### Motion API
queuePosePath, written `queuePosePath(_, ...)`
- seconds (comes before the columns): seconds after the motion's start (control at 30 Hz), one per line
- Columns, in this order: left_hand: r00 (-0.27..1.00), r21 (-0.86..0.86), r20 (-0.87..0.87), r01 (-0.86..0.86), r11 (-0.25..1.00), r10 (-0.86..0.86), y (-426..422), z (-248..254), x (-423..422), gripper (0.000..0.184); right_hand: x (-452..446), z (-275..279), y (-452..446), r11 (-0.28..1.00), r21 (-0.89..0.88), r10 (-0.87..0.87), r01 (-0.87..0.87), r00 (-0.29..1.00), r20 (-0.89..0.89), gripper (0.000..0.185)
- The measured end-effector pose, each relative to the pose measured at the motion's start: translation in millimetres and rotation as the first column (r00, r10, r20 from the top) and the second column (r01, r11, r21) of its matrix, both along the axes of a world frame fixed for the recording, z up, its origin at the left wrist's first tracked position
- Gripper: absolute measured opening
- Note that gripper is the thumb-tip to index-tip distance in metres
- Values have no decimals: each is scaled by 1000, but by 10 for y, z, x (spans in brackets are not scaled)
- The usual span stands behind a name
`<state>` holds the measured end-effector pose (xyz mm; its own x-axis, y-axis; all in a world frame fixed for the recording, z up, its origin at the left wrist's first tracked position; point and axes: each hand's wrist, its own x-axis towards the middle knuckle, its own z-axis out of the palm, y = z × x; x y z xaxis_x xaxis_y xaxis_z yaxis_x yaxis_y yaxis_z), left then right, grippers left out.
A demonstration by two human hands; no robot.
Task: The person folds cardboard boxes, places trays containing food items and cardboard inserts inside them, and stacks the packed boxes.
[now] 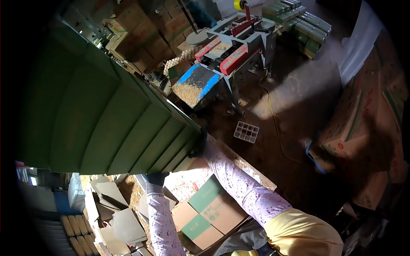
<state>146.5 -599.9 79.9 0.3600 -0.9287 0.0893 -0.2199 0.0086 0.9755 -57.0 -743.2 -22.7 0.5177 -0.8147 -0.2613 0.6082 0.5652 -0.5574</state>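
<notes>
A tall stack of dark green box-like pieces (124,123), layered with ridged edges, fills the upper left of the head view, tilted. My right hand (200,144), dark-gloved, grips its near right edge. Against its lower edge is my left hand (154,178), also in a dark glove, holding from beneath; its fingers are mostly hidden by the stack. Both forearms wear pale flower-patterned sleeves. Below them, a brown and green cardboard box (213,209) lies close to my body.
Grey cardboard sheets (128,226) lie among loose shavings on the left. A machine with red side guards (234,59) stands ahead, a white divided tray (246,132) on the floor before it. A yellow cable (273,113) crosses the floor. Large cartons (363,141) stand at right.
</notes>
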Motion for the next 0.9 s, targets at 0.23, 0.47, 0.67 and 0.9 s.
queuePosePath(0.23, 752, -89, 656, -5, 996, 62, 153, -487, 424, 97, 66, -125, -185, 997, -53, 47, -50, 998, -49, 83)
queuePosePath(0.47, 854, 322, -444, -131, 938, 271, -2, -68, 172, 96, 158, -568, -389, 930, -320, 92, -182, 956, -278, 85)
queuePosePath(0.67, 787, 252, -232, -520, 817, 572, 448, -17, -369, 77, -669, -656, 130, 878, -357, 119, -320, 867, -484, 66)
queuePosePath(0.9, 669, 812, 538, -246, 529, -513, 3293, -464, -1666, 119, -2424, -1164, 2043, 719, -5, 72, -695, 82, -994, 82)
